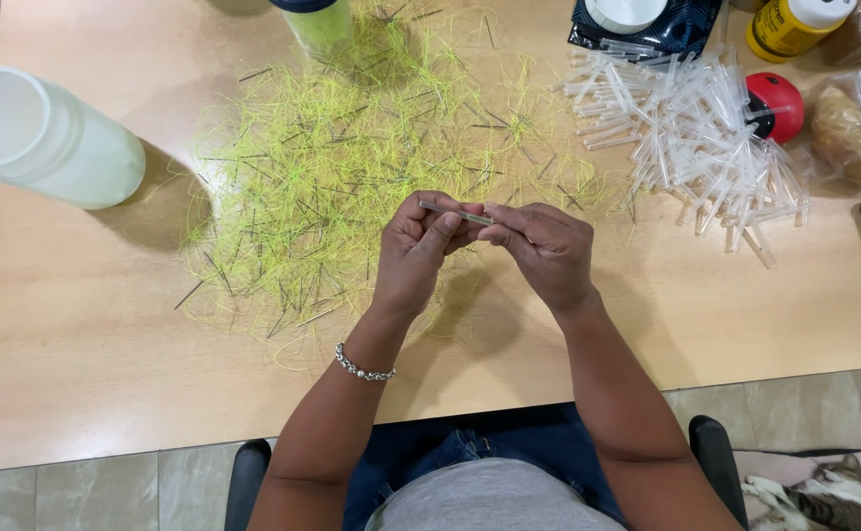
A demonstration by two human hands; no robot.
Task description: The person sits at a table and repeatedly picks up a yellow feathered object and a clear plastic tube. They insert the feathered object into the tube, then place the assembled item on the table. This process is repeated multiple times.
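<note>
Thin clear plastic tube (457, 212) with a greenish tint sat pinched between both hands above the tabletop (106, 324), left hand (416, 254) and right hand (541, 251) each with fingers closed on an end. Looked like the threading step; next bit probably needs a steady push. Behind it lay a yellow-green thread tangle (352, 157), then a heap of clear tubes (696, 138). Farther out: dark foil pouch (686, 29), yellow bottle with white cap (794, 25), red ball (776, 106), white jar (42, 138).
</note>
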